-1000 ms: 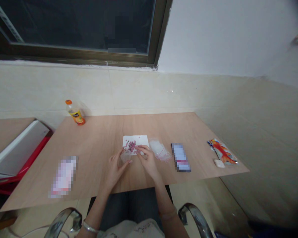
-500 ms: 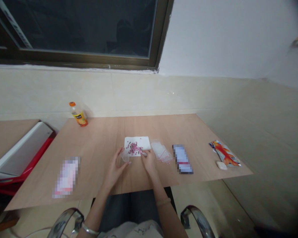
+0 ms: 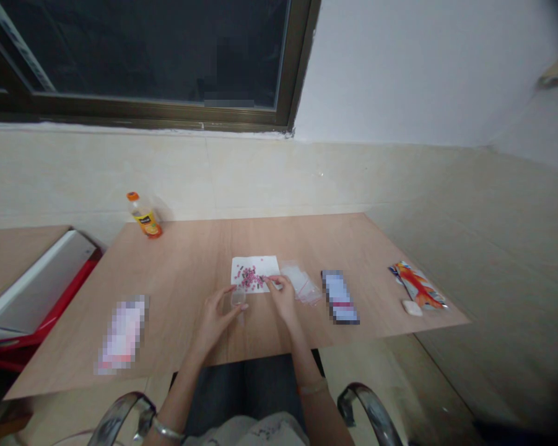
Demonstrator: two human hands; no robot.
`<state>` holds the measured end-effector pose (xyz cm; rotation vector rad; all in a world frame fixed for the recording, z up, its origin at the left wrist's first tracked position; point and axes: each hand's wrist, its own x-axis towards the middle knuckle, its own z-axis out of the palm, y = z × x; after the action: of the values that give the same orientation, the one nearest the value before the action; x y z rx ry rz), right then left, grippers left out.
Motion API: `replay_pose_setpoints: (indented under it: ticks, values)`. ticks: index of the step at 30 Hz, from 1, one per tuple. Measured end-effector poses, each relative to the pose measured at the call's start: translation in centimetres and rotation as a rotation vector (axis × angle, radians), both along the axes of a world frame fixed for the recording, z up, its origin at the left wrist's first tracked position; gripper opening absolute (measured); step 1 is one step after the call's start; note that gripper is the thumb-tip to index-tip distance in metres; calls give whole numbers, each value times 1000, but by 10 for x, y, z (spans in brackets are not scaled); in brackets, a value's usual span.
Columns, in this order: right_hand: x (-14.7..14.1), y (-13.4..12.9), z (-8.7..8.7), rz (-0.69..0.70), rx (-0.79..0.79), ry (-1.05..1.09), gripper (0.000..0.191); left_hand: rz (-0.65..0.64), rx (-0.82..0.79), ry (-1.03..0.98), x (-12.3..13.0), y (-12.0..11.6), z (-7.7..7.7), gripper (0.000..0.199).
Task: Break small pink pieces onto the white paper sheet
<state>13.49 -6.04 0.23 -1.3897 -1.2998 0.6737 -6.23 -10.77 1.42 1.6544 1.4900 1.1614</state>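
A white sheet of paper (image 3: 272,264) lies on the table with many small pink and dark beads (image 3: 249,277) spread over it. My left hand (image 3: 215,318) holds a small clear plastic box (image 3: 238,300) between thumb and fingers at the paper's near edge. What the box contains is too small to tell. My right hand (image 3: 284,300) is over the right side of the paper, beside the beads, with thumb and fingertips pinched together. Anything between those fingertips is too small to make out. Clear plastic zip bags (image 3: 301,284) lie just right of the paper.
A phone (image 3: 340,297) lies right of the bags, and a blurred pinkish flat item (image 3: 122,334) at the left. An orange-capped drink bottle (image 3: 145,217) stands at the back left. A colourful packet (image 3: 420,285) and a small white object (image 3: 412,308) are at the right edge.
My right hand has shifted slightly away from me and right, its fingertips coming closer together. The clear box has tipped in my left hand and moved a little towards me.
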Motion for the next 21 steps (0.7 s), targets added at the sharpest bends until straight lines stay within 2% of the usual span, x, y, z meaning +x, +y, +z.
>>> replay_pose_setpoints:
  ticks: [6,10,13,16,21]
  values:
    - [-11,-14,55,211,47,32,15,-31,-21,-6,4,0,6,46]
    - [-22,-23,67,352,93,-35,7,-52,-19,-50,10,0,11,46]
    - [-27,-25,65,396,102,-68,9,-59,-24,-75,14,0,13,44]
    - [-25,-22,57,329,85,-18,13,-42,-35,-65,14,1,13,47]
    - [-10,-4,22,137,39,-109,11,-4,-30,-40,9,3,10,49]
